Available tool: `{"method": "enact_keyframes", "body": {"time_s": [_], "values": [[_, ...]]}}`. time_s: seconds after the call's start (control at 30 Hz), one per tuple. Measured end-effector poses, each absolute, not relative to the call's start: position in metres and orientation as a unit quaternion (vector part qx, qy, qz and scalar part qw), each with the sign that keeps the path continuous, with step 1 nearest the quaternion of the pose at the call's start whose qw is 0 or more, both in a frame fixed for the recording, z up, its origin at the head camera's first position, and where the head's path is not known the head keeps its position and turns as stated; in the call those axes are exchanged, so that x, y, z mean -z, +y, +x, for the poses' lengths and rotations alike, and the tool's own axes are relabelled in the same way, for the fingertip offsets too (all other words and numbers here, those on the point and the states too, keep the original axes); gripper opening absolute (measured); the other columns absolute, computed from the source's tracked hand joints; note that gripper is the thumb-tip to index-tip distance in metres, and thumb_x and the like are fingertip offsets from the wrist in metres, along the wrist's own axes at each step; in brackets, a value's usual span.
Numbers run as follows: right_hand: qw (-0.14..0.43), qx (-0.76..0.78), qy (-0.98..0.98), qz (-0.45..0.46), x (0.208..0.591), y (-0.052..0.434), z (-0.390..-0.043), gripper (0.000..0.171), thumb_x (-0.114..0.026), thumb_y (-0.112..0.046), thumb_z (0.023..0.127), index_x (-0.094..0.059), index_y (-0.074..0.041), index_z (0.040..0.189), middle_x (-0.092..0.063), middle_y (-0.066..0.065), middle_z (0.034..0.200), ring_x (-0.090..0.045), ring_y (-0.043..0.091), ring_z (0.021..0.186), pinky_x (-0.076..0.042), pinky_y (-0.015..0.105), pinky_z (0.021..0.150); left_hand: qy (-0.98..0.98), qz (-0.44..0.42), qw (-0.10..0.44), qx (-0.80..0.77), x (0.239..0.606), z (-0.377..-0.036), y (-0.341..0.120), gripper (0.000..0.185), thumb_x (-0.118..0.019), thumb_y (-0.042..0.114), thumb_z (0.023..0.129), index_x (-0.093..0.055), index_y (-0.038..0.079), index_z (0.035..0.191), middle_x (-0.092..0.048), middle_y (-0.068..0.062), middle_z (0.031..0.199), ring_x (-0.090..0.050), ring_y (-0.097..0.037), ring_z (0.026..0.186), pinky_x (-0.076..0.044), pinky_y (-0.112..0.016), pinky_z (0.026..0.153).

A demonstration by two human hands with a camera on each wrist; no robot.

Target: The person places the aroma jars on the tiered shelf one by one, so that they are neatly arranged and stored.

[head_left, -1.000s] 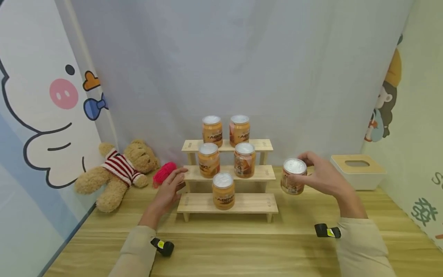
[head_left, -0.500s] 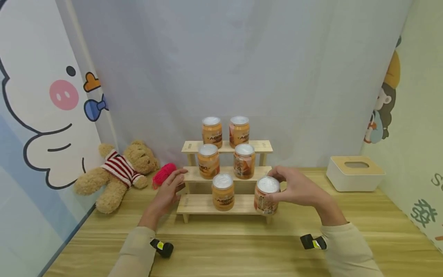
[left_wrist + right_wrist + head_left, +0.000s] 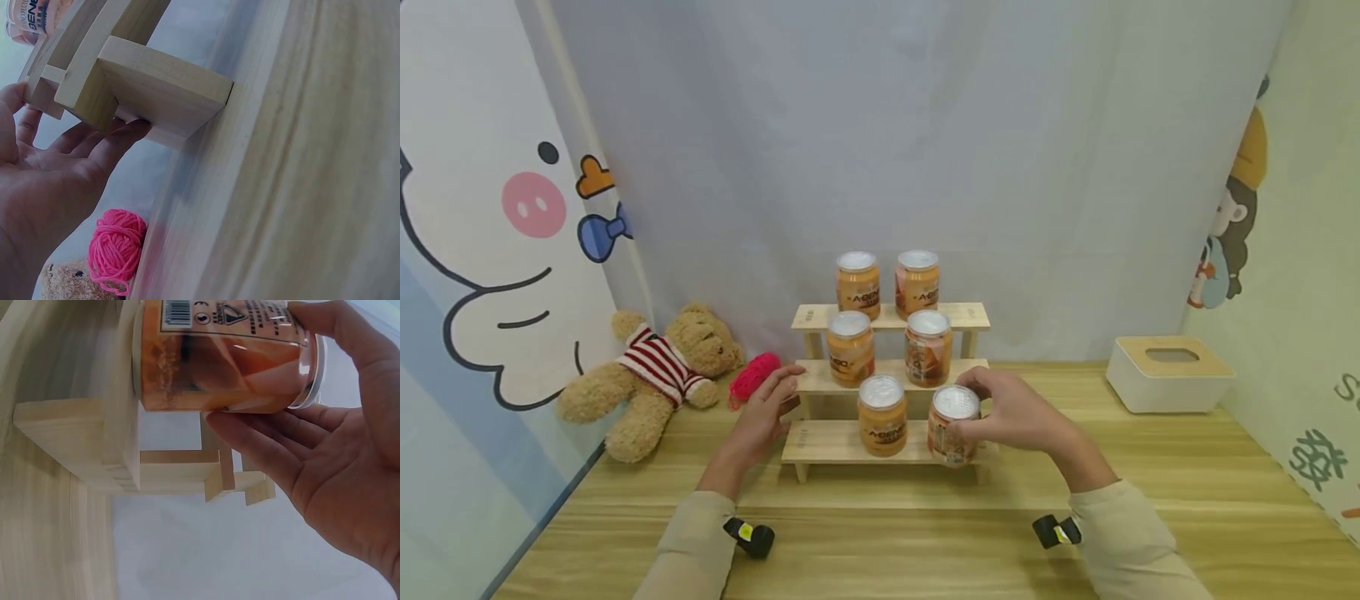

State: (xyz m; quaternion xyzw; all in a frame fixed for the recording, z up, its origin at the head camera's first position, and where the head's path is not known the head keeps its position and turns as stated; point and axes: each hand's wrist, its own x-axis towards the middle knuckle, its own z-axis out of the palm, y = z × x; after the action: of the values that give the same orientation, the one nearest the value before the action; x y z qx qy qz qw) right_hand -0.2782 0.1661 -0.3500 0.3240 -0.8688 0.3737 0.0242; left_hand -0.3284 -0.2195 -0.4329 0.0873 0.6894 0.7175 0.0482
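Note:
A three-step wooden display stand (image 3: 827, 442) holds jars of canned fruit with silvery lids. Two stand on the top step, two more on the middle one, and one jar (image 3: 883, 423) on the lowest. To the right of that last jar, my right hand (image 3: 1022, 415) grips another fruit jar (image 3: 219, 356) by its sides near the lid. Its base lies right at the lowest step, and orange fruit pieces show through its wall. My left hand (image 3: 758, 423) holds the left end of the middle step, fingers round the wood in the left wrist view.
Left of the stand lie a ball of pink yarn (image 3: 754, 377) and a teddy bear (image 3: 658, 371) in a striped sweater. A white tissue box (image 3: 1168, 390) with a wooden lid sits at the right. A grey curtain (image 3: 1037, 167) hangs behind the table.
My right hand has carried its fruit jar leftward from beside the stand to the right part of the lowest step. The left hand stays at the middle step.

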Motion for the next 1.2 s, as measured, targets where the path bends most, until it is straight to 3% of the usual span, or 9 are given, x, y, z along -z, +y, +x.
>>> {"method": "enact_keyframes", "body": {"time_s": [0.4,0.63,0.9,1.2], "values": [[0.071,-0.349,-0.886,0.298,0.35,0.165,-0.283,0.05,-0.087,-0.035,0.079,-0.065,-0.005,0.111,-0.066,0.001,0.101,-0.063,0.021,0.095,-0.051,0.039,0.081,0.689,0.094,0.053,-0.717,0.433,-0.328,-0.219,0.051,-0.041,0.041,0.108,-0.033,0.01,0.148,-0.021,-0.012,0.158,-0.025,-0.04,0.143,-0.036,-0.057,0.1],[0.046,-0.341,-0.89,0.299,0.35,0.172,-0.284,0.053,-0.081,-0.044,0.083,-0.065,-0.006,0.117,-0.066,0.001,0.107,-0.063,0.021,0.101,-0.051,0.041,0.084,0.688,0.092,0.052,-0.718,0.433,-0.327,-0.219,0.05,-0.043,0.041,0.108,-0.034,0.011,0.147,-0.023,-0.013,0.157,-0.027,-0.039,0.141,-0.039,-0.052,0.097],[0.029,-0.338,-0.897,0.284,0.35,0.179,-0.283,0.052,-0.073,-0.04,0.092,-0.061,0.0,0.124,-0.066,0.01,0.113,-0.063,0.029,0.105,-0.051,0.047,0.088,0.7,0.093,0.049,-0.707,0.433,-0.323,-0.225,0.049,-0.041,0.042,0.108,-0.035,0.013,0.147,-0.021,-0.015,0.159,-0.023,-0.043,0.144,-0.033,-0.061,0.102],[0.019,-0.334,-0.904,0.265,0.343,0.191,-0.284,0.049,-0.066,-0.04,0.097,-0.061,0.0,0.125,-0.065,0.011,0.115,-0.062,0.028,0.105,-0.05,0.049,0.088,0.695,0.103,0.057,-0.709,0.431,-0.325,-0.219,0.052,-0.04,0.042,0.108,-0.031,0.011,0.149,-0.02,-0.016,0.159,-0.02,-0.043,0.145,-0.031,-0.063,0.104]]}}
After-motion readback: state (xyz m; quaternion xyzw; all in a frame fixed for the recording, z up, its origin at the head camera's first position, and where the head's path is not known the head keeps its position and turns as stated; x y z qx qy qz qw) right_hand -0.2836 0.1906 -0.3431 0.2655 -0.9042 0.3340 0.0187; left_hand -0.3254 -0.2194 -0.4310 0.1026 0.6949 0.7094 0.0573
